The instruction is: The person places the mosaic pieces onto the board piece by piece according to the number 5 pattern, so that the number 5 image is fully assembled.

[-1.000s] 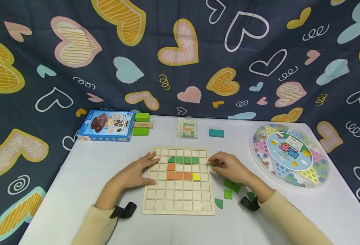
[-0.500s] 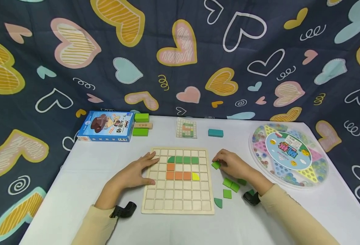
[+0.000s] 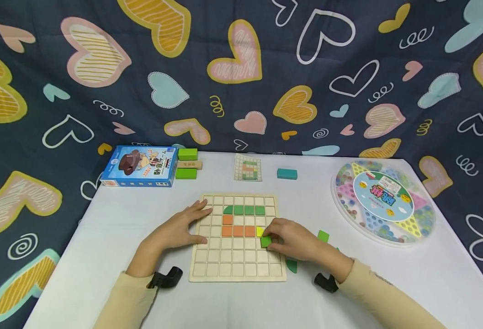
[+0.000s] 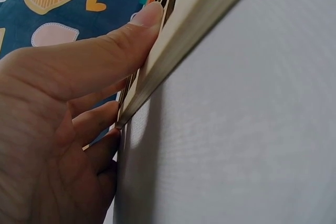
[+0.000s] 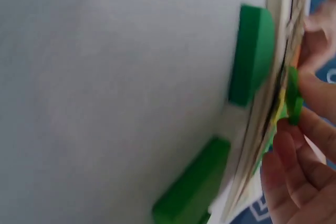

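I see my right hand point(image 3: 292, 242) pinching a green tile point(image 3: 266, 241) over the wooden grid board point(image 3: 238, 262), just near of the yellow piece point(image 3: 260, 231). My left hand point(image 3: 179, 230) lies flat with straight fingers on the board's left edge. Loose green tiles point(image 3: 323, 236) lie on the table point(image 3: 114, 219), right of the board.

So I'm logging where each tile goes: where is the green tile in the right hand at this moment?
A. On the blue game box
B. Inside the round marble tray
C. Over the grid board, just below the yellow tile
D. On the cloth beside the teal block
C: the right hand pinches the green tile over the grid board, right under the yellow tile.
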A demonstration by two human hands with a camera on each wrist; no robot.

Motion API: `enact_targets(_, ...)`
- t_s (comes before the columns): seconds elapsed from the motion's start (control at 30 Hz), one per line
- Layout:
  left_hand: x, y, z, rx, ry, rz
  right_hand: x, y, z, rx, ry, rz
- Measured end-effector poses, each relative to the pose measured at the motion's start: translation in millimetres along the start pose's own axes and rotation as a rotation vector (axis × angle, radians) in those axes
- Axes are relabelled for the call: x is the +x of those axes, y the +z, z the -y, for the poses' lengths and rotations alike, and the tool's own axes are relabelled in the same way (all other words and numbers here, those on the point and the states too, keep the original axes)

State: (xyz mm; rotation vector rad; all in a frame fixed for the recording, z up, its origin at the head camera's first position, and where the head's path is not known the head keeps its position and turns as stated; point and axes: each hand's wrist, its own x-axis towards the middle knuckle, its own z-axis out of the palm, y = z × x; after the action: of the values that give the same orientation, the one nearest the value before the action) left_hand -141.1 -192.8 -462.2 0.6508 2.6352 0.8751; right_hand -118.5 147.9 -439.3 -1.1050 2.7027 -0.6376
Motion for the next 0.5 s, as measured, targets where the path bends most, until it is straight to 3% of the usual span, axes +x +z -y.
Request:
enact_targets(0.2,2.0,0.9,-0.1,-0.003,-0.006,0.005,7.5,8.3,4.6,-0.112,-0.085,-0.032)
enact_targets(0.5,0.4,0.6,0.7,0.004,0.003,-0.003,6.8,8.6,4.7,-0.067,-0.099,-0.011)
